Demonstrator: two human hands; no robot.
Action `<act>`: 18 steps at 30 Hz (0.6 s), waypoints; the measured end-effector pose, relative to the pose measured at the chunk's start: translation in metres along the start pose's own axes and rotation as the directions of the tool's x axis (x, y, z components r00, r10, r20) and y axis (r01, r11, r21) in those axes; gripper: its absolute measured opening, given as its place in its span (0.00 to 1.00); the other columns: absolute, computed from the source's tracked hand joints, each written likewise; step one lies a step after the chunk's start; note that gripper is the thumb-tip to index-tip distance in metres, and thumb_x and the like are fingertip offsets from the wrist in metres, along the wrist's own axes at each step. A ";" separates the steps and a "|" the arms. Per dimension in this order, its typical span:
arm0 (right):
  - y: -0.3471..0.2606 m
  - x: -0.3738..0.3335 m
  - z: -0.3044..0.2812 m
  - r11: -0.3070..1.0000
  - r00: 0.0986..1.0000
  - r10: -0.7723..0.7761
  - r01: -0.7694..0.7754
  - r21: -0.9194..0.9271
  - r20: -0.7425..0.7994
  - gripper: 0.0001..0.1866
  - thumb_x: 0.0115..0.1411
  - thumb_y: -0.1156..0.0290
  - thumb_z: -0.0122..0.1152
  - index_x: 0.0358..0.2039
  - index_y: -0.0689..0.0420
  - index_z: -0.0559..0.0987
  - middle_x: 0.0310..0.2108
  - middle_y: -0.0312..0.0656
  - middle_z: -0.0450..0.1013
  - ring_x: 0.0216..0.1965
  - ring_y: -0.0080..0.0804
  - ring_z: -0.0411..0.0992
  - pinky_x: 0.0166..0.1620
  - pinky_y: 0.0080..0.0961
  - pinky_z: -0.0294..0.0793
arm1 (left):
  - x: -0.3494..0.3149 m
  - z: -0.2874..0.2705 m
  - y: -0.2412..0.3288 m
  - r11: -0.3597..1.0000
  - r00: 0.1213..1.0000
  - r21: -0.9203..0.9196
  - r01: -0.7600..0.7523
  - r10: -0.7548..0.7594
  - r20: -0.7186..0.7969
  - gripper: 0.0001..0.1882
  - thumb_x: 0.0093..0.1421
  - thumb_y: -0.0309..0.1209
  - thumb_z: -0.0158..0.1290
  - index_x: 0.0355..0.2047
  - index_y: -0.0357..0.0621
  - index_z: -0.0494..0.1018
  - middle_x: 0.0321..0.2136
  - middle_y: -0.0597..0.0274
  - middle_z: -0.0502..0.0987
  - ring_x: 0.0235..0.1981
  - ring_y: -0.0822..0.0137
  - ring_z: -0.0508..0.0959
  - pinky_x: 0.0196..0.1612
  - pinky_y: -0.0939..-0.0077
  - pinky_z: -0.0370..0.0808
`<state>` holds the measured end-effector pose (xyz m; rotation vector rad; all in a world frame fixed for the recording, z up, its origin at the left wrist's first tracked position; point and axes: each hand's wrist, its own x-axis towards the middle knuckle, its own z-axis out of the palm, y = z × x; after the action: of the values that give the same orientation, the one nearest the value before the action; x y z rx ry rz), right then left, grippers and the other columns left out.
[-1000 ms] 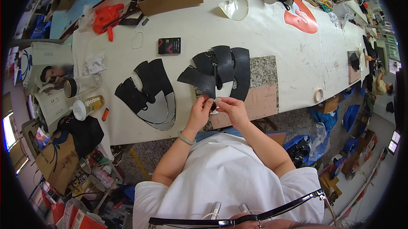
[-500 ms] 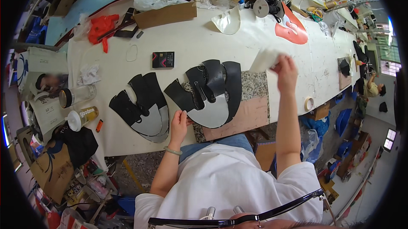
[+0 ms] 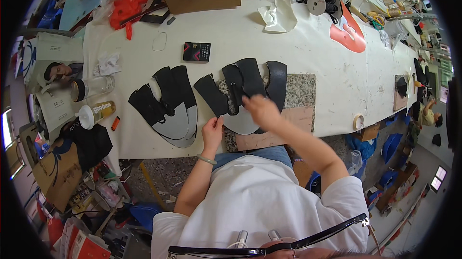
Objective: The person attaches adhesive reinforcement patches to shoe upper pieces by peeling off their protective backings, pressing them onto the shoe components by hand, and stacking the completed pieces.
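A black shoe upper with a grey toe (image 3: 242,122) lies on a speckled stone slab in front of me. My left hand (image 3: 212,133) is closed, thumb and finger pinching its left edge where black meets grey. My right hand (image 3: 262,113) reaches over the same upper, its bunched fingers at the inner black edge. Anything between those fingers is too small and blurred to make out. Another black piece (image 3: 276,84) lies against the upper's right side. To the left rests a stack of similar uppers (image 3: 176,123), black with grey toes.
The speckled stone slab (image 3: 300,90) carries a pinkish board (image 3: 296,121). Farther back are a small black box (image 3: 196,52), a pale glossy sheet (image 3: 277,16) and a cardboard box (image 3: 204,1). Left stand a jar (image 3: 94,88) and a lidded cup (image 3: 96,114). A tape roll (image 3: 358,122) lies right.
My right hand has come back from the right to the upper and no longer holds the pale sheet. The left hand still pinches the upper's edge. The whole view has shifted slightly.
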<state>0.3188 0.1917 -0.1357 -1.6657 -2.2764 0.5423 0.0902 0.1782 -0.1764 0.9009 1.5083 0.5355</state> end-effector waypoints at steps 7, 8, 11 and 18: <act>-0.045 -0.039 0.038 0.961 0.979 0.180 -0.154 -0.229 0.096 0.36 0.57 0.51 0.57 0.60 0.60 0.63 0.38 0.36 0.66 0.40 0.30 0.67 0.35 0.32 0.66 | 0.007 -0.015 0.011 0.998 0.984 0.002 0.064 -0.064 0.167 0.11 0.64 0.34 0.52 0.31 0.38 0.75 0.24 0.67 0.75 0.26 0.78 0.75 0.27 0.84 0.73; -0.044 -0.039 0.038 0.955 0.978 0.187 -0.157 -0.252 0.096 0.36 0.57 0.51 0.57 0.60 0.59 0.64 0.38 0.36 0.66 0.41 0.30 0.67 0.35 0.33 0.66 | 0.010 -0.020 0.011 0.998 0.984 0.006 0.059 -0.059 0.168 0.11 0.64 0.34 0.52 0.31 0.38 0.75 0.24 0.67 0.75 0.26 0.78 0.75 0.27 0.84 0.73; -0.039 -0.039 0.032 0.983 0.987 0.104 -0.084 -0.164 0.123 0.34 0.56 0.52 0.58 0.60 0.52 0.65 0.39 0.35 0.66 0.42 0.31 0.66 0.37 0.36 0.67 | 0.009 -0.025 0.015 0.962 0.935 -0.170 0.216 -0.153 0.321 0.10 0.64 0.32 0.53 0.31 0.37 0.74 0.26 0.63 0.77 0.26 0.75 0.77 0.29 0.82 0.76; -0.056 -0.045 0.011 0.802 0.972 0.235 -0.209 0.559 0.026 0.13 0.55 0.68 0.63 0.42 0.53 0.81 0.33 0.42 0.74 0.35 0.39 0.75 0.36 0.34 0.74 | -0.024 -0.020 0.045 0.909 0.889 -0.263 0.323 -0.196 0.415 0.08 0.62 0.29 0.55 0.33 0.36 0.73 0.28 0.58 0.79 0.29 0.70 0.80 0.35 0.78 0.80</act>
<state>0.2806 0.1319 -0.1205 -1.6062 -1.6548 1.0921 0.0796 0.1891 -0.1231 0.4924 1.1193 0.3679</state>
